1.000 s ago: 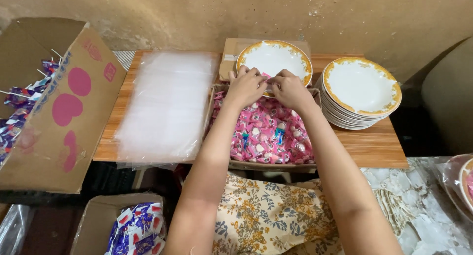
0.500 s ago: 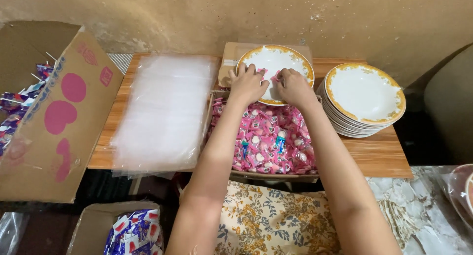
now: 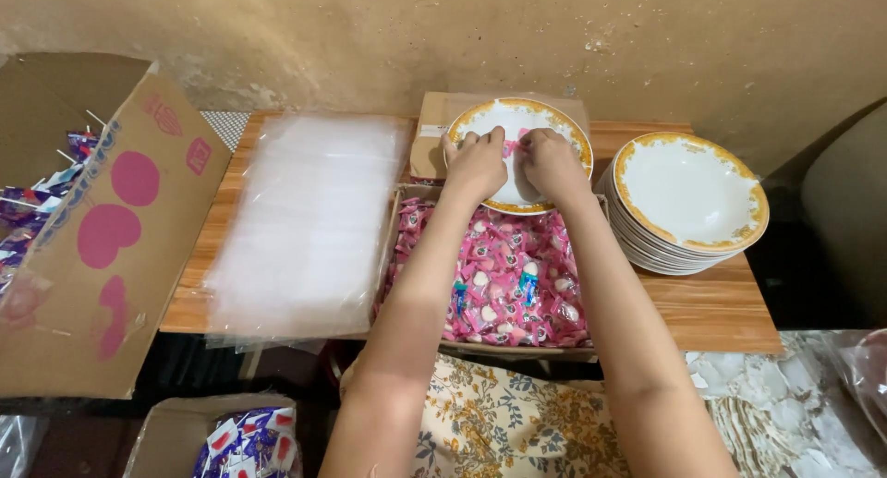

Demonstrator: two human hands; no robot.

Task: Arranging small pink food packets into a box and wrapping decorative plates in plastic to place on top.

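The low wooden table (image 3: 721,307) fills the middle of the view, and the largest thing on it is the sheet stack of clear plastic bags (image 3: 309,224) at its left half, with a big cardboard box (image 3: 102,256) printed with pink hearts leaning against that end. Next in size is the open tray of pink wrapped sweets (image 3: 504,284), then the stack of white plates (image 3: 691,196) with yellow rims at the right. Since 1 second ago both hands have moved up off the sweets and onto the single plate (image 3: 554,118), which sits on a small flat carton just behind the tray; they now appear to be laying sweets into it. The left hand (image 3: 476,164) and right hand (image 3: 550,162) meet over the plate's centre, fingers curled and pinched close around something small and pink between them. Whether that is 1 sweet or several cannot be told, as the knuckles hide it. The lower box of blue wrappers (image 3: 245,446) is cut off by the frame edge.
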